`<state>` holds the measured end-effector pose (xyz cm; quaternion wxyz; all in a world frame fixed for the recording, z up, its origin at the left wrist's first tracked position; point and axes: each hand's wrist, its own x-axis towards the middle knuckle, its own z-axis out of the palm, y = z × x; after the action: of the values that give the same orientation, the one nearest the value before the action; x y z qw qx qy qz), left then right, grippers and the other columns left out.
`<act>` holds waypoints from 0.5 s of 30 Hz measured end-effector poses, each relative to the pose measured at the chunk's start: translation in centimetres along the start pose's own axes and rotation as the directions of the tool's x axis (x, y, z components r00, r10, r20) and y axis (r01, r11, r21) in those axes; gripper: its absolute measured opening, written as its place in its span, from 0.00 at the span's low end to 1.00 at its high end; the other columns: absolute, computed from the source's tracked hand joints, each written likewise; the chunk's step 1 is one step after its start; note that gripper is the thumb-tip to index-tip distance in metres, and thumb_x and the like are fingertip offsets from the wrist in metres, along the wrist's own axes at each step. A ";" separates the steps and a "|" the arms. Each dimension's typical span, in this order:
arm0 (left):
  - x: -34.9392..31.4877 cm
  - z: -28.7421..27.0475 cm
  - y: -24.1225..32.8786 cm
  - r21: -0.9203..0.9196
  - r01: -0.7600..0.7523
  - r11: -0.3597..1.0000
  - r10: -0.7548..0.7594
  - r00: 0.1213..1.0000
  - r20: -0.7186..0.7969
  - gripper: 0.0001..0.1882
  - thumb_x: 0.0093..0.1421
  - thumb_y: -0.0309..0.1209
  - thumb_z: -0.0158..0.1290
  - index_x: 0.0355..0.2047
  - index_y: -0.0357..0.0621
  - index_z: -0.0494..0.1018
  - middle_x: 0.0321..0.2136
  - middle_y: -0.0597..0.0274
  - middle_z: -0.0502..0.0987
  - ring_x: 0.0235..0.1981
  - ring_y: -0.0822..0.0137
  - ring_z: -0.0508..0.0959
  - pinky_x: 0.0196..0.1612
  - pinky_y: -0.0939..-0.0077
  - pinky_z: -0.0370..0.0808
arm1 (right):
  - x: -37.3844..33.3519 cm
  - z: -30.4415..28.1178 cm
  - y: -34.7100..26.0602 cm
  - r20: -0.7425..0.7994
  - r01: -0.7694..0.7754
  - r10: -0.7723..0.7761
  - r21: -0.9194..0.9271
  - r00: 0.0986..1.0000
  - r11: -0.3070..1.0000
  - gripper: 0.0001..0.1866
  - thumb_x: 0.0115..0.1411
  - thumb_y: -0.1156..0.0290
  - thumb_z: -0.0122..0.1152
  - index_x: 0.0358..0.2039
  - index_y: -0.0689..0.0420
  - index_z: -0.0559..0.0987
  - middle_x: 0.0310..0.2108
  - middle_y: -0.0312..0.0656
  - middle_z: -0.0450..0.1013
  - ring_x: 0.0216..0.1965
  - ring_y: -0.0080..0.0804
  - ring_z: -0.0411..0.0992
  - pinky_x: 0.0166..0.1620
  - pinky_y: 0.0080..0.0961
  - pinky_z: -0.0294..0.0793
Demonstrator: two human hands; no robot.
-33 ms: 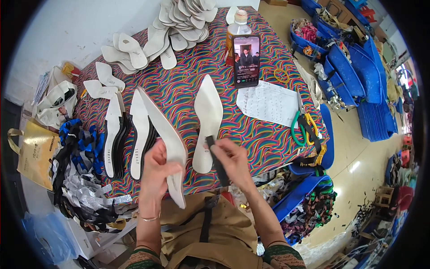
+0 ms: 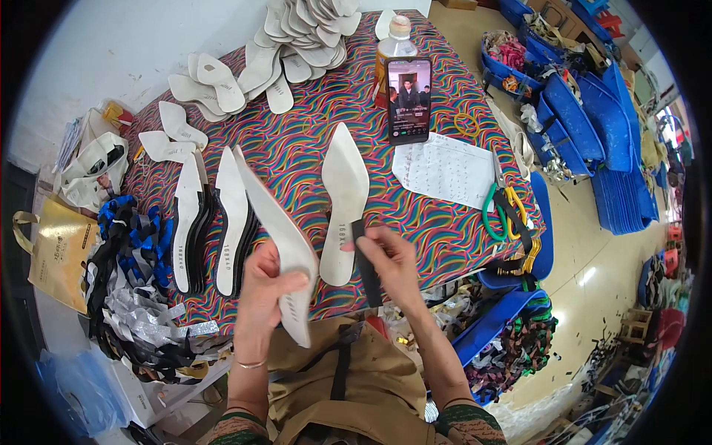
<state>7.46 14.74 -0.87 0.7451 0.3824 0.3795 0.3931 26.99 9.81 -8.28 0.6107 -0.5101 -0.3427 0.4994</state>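
My left hand [image 2: 265, 285] grips a white shoe insole [image 2: 276, 215] near its heel end, tilted above the table's front edge. In my right hand [image 2: 389, 259] a narrow black strip [image 2: 366, 271] is pinched between thumb and fingers, one end hanging toward me. Beside that strip, a second white insole [image 2: 345, 170] lies flat on the table, toe pointing away. Left of my left hand lie two stacks of insoles with black edging, the nearer stack [image 2: 236, 222] and the outer stack [image 2: 189, 230].
A patterned cloth covers the table [image 2: 311, 141]. Loose white insoles [image 2: 256, 70] pile at the back. A phone [image 2: 408, 100] leans on a bottle [image 2: 397, 41]. Right lie a written paper [image 2: 437, 170] and scissors [image 2: 489, 211]. Ribbon strips [image 2: 141, 297] heap at left; blue baskets [image 2: 571, 122] stand on the floor.
My right hand has shifted slightly right with the black strip, uncovering more of the flat insole's heel. The insole in my left hand has moved a little right and turned its face more upward.
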 end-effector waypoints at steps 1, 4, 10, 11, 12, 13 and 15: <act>-1.0 -0.2 -0.6 -0.090 0.088 0.992 -0.089 0.996 -0.015 0.26 0.44 0.19 0.64 0.46 0.34 0.72 0.36 0.59 0.79 0.34 0.69 0.80 0.40 0.76 0.77 | -0.6 0.6 -2.3 -0.083 -0.077 0.088 0.129 0.993 0.989 0.06 0.65 0.72 0.55 0.38 0.62 0.75 0.29 0.39 0.80 0.20 0.10 0.67 0.20 0.11 0.57; -2.2 0.9 -2.2 0.021 0.111 0.994 -0.111 0.994 0.019 0.21 0.51 0.21 0.62 0.46 0.36 0.73 0.35 0.59 0.80 0.35 0.67 0.81 0.39 0.74 0.78 | -2.6 -0.7 -3.9 -0.104 -0.084 0.106 0.196 0.989 0.977 0.08 0.64 0.73 0.53 0.40 0.63 0.76 0.25 0.40 0.78 0.19 0.10 0.66 0.20 0.09 0.56; -2.5 2.0 -4.3 -0.318 0.224 0.921 -0.201 0.974 0.105 0.11 0.65 0.36 0.52 0.39 0.41 0.72 0.25 0.62 0.77 0.20 0.67 0.77 0.20 0.72 0.75 | -6.3 0.0 -6.0 -0.026 0.077 -0.074 0.098 0.997 0.992 0.07 0.61 0.81 0.55 0.40 0.69 0.75 0.28 0.42 0.76 0.28 0.22 0.74 0.31 0.15 0.71; -2.7 2.6 -4.4 -0.300 0.231 0.926 -0.233 0.972 0.029 0.15 0.66 0.40 0.50 0.39 0.39 0.70 0.21 0.60 0.74 0.14 0.69 0.72 0.14 0.75 0.70 | -6.7 0.3 -6.0 -0.029 0.079 -0.077 0.087 0.997 0.993 0.08 0.57 0.85 0.57 0.38 0.68 0.76 0.29 0.39 0.75 0.28 0.18 0.70 0.29 0.13 0.66; -2.6 2.4 -4.5 -0.381 0.282 0.881 -0.226 0.956 0.185 0.15 0.66 0.40 0.50 0.40 0.38 0.69 0.20 0.60 0.73 0.12 0.70 0.70 0.14 0.76 0.68 | -6.8 0.5 -6.3 -0.013 0.151 -0.152 -0.022 0.988 0.988 0.08 0.57 0.85 0.58 0.38 0.67 0.77 0.30 0.38 0.74 0.28 0.17 0.69 0.28 0.13 0.65; -2.3 1.9 -5.0 -0.448 0.342 0.826 -0.200 0.921 0.335 0.16 0.65 0.40 0.51 0.41 0.37 0.67 0.19 0.60 0.72 0.11 0.70 0.68 0.13 0.78 0.66 | -6.7 0.7 -6.5 0.011 0.224 -0.224 -0.128 0.975 0.966 0.08 0.56 0.85 0.59 0.37 0.66 0.77 0.31 0.37 0.73 0.27 0.17 0.67 0.28 0.13 0.64; -2.5 1.6 -5.4 -0.508 0.424 0.749 -0.164 0.863 0.478 0.20 0.64 0.41 0.52 0.43 0.35 0.64 0.16 0.59 0.69 0.08 0.71 0.64 0.10 0.81 0.60 | -7.0 1.2 -6.5 0.023 0.299 -0.301 -0.220 0.953 0.929 0.08 0.54 0.86 0.60 0.34 0.64 0.78 0.33 0.34 0.71 0.26 0.15 0.63 0.26 0.15 0.60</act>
<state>9.38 9.94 -4.23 0.9419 0.1339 0.1302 0.2791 25.70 3.59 -1.05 0.6212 -0.5192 -0.4664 0.3563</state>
